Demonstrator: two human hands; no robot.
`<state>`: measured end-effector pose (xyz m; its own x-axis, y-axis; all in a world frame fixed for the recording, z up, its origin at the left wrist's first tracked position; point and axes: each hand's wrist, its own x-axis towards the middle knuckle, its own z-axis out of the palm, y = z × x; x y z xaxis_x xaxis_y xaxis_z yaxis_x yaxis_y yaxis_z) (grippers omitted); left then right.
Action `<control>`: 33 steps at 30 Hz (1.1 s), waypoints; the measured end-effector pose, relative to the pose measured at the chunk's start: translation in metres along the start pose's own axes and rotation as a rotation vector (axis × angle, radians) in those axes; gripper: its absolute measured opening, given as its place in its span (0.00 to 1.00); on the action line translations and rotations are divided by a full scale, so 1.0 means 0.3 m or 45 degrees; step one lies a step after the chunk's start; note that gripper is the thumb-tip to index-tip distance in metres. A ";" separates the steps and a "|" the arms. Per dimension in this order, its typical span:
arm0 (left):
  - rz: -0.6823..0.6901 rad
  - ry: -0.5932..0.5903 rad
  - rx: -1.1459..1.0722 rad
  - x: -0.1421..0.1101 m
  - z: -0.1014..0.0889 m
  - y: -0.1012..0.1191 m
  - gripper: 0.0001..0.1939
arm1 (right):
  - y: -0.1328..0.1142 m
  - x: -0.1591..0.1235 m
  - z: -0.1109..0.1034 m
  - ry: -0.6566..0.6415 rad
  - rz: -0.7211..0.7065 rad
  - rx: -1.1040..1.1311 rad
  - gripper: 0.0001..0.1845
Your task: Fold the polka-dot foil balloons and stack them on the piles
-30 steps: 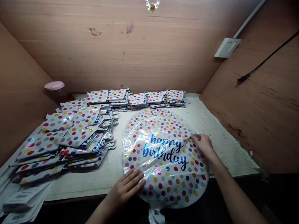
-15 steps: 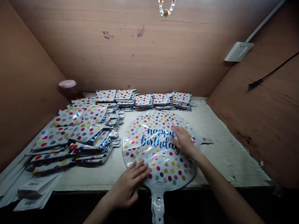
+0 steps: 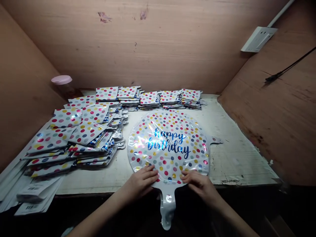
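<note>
The person's left hand [image 3: 143, 177] lies on the near left margin of a flat, round, white foil balloon with multicoloured dots [image 3: 170, 161], its fingers nearly straight on the surface; the thumb is not clearly visible, so whether it grips the edge cannot be told. The right hand [image 3: 199, 184] is at the near right margin with fingers bent onto the foil; whether it pinches the rim or merely presses is likewise undetermined. The step in hand appears to be steadying and squaring the near edge. To do it properly, in this inspector's judgement, both hands should bear evenly, either side of the pale neck [image 3: 168, 207], and work outward so that no crease sets across the print; the neck should lie straight, since it overhangs the front edge of the off-white counter [image 3: 237, 135] and could catch or twist. The balloon lies at mid-counter, to the right of the stacked folded dotted foil packets [image 3: 86, 133]. Its surface is glossy, with slight wrinkles and bright glare at left. Blue metallic script reads "happy birthday". A pale tab [image 3: 216, 141] projects at right, possibly from another piece beneath.
</note>
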<state>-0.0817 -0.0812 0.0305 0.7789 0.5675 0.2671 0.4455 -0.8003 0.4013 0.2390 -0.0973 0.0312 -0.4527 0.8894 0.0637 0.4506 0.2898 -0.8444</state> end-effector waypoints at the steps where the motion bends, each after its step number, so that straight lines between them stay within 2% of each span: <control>1: -0.032 0.011 -0.029 0.005 -0.006 -0.008 0.15 | -0.021 0.019 -0.018 -0.049 0.120 0.106 0.08; 3: -0.083 0.037 -0.094 0.013 -0.018 -0.032 0.13 | -0.056 0.051 -0.050 -0.104 0.290 0.228 0.11; 5: -0.165 0.004 -0.096 0.019 -0.038 -0.070 0.15 | -0.066 0.070 -0.069 -0.003 0.346 0.200 0.15; 6: -0.207 -0.020 -0.069 0.020 -0.052 -0.094 0.16 | -0.059 0.073 -0.074 0.070 0.305 0.133 0.15; 8: -0.271 -0.055 -0.008 0.016 -0.086 -0.152 0.15 | -0.020 0.065 -0.081 0.136 0.103 -0.081 0.14; 11: -0.269 -0.038 -0.021 -0.006 -0.152 -0.235 0.13 | 0.078 0.033 -0.108 0.053 -0.191 -0.419 0.19; 13: -0.304 -0.032 -0.073 -0.018 -0.195 -0.271 0.15 | 0.141 0.024 -0.142 0.073 -0.226 -0.497 0.16; 16: -0.367 -0.083 -0.174 0.000 -0.238 -0.308 0.14 | 0.192 0.069 -0.200 0.252 -0.101 -0.462 0.13; 18: -0.516 -0.078 -0.214 0.045 -0.252 -0.342 0.11 | 0.198 0.145 -0.232 0.387 0.068 -0.456 0.15; 22: -0.927 0.089 -0.163 0.176 -0.264 -0.447 0.15 | 0.199 0.345 -0.271 0.518 0.446 -0.585 0.16; 25: -1.013 0.184 -0.121 0.240 -0.266 -0.518 0.19 | 0.227 0.450 -0.297 0.586 0.627 -0.680 0.16; 29: -1.065 0.231 -0.084 0.245 -0.248 -0.559 0.22 | 0.272 0.461 -0.340 0.580 0.697 -0.697 0.15; 33: -1.152 0.282 0.036 0.255 -0.206 -0.542 0.22 | 0.287 0.424 -0.353 0.520 0.696 -0.732 0.11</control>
<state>-0.1217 0.1043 0.0399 0.0295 0.9992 0.0252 0.8546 -0.0382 0.5179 0.3016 0.0781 0.0230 0.1982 0.9801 0.0077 0.8894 -0.1765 -0.4217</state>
